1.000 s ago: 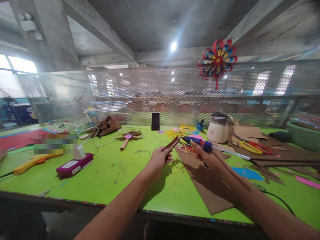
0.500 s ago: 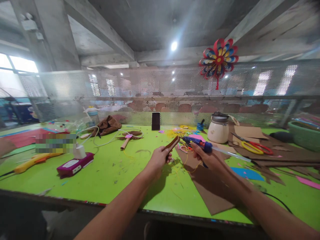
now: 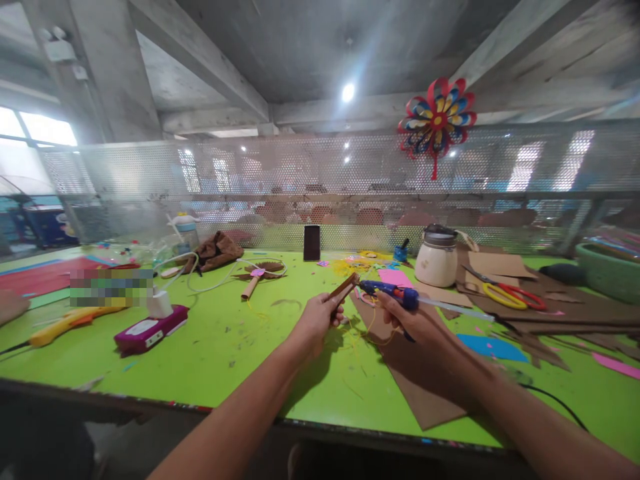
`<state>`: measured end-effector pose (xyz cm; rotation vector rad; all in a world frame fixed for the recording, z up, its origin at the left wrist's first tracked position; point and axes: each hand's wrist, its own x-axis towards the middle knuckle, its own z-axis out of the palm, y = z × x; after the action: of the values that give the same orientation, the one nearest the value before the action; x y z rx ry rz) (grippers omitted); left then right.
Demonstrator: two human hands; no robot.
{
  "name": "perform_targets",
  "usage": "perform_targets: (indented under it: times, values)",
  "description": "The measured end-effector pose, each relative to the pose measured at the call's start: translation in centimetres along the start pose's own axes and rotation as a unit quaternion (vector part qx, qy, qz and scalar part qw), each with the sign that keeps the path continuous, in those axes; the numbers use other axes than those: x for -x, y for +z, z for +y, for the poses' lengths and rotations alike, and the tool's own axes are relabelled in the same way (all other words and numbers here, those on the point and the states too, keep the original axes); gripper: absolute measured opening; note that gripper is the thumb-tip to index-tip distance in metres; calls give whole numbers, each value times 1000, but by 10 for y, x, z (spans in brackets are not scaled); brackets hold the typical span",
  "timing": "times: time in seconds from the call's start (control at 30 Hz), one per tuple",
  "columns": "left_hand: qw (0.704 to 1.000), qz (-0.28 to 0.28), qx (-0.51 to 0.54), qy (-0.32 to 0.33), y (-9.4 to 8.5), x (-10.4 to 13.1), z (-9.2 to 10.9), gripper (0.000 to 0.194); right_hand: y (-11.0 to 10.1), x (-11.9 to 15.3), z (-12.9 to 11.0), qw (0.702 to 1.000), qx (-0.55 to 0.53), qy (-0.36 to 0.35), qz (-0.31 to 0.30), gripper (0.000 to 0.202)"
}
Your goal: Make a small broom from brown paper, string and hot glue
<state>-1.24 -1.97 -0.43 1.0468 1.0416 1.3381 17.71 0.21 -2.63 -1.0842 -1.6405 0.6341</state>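
Note:
My left hand (image 3: 320, 322) is closed around a narrow piece of brown cardboard (image 3: 344, 288), which tilts up and to the right. My right hand (image 3: 407, 313) grips a blue hot glue gun (image 3: 387, 293) with a clear glue stick (image 3: 453, 310) out of its back end. The gun's nozzle is at the upper tip of the cardboard; whether they touch I cannot tell. Loose yellow string (image 3: 356, 340) lies under my hands, beside a large brown cardboard sheet (image 3: 425, 387) on the green table (image 3: 210, 360).
To the left are a purple power strip (image 3: 150, 329), a yellow glue gun (image 3: 75, 325) and another person's hand (image 3: 13, 307). A brown paper piece with a rolled handle (image 3: 250, 287) lies mid-table. On the right stand a white jar (image 3: 436, 259), scissors (image 3: 505, 295) and a green basin (image 3: 610, 273).
The glue gun has shifted slightly left, its nozzle closer to the cardboard tip. My left hand has stayed almost still. At the far left the other person's hand has moved slightly.

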Motion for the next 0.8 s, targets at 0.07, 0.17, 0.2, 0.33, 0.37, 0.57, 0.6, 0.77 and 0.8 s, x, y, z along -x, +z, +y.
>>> perform_targets:
  times: [0.07,0.17,0.2,0.33,0.37,0.57,0.6,0.77,0.8]
  values:
    - [1000,-1,6,-1,0,0,0,4,0,1,-2,1000,-2,-3,3,51]
    - [1000,-6,10,-4,0,0,0,4,-1,-1,-5,1000,-6,2,7,54]
    - [1000,-7,10,-5,0,0,-1,4,-2,-1,-6,1000,-5,8,7,55]
    - [1000,-9,17,-12,-1,-1,-2,6,0,-2,-1,999,12,24,-17,57]
    - [1000,-9,16,-14,-1,-1,-2,6,1,-1,1,999,13,24,-25,56]
    - [1000,-5,9,-14,-1,-2,-2,6,4,0,6,999,-2,33,-23,54]
    - [1000,-7,9,-12,-2,-2,-2,5,2,-1,5,999,6,32,-21,55]
    - [1000,-6,10,-16,-2,-2,-3,7,-4,0,-4,1000,25,11,-2,54]
    - [1000,-4,9,-17,-2,-1,-2,7,-4,1,-5,1000,21,7,1,52]
